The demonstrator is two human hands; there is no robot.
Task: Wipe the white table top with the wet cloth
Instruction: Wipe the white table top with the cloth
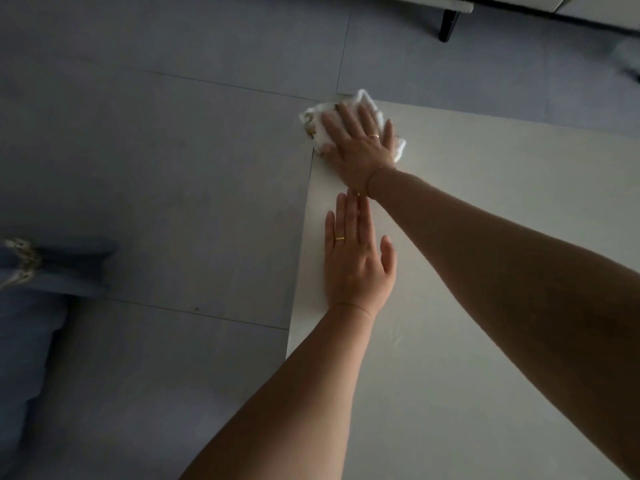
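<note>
Right grip (360,147), flat, presses cloth (313,124) at far worktop (485,271) corner; left grip (356,261) rests released; most wiping likely remains.

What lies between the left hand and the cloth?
In the head view, only the right hand, pressing the cloth, and a bare strip of table top separate it from the left hand.
</note>
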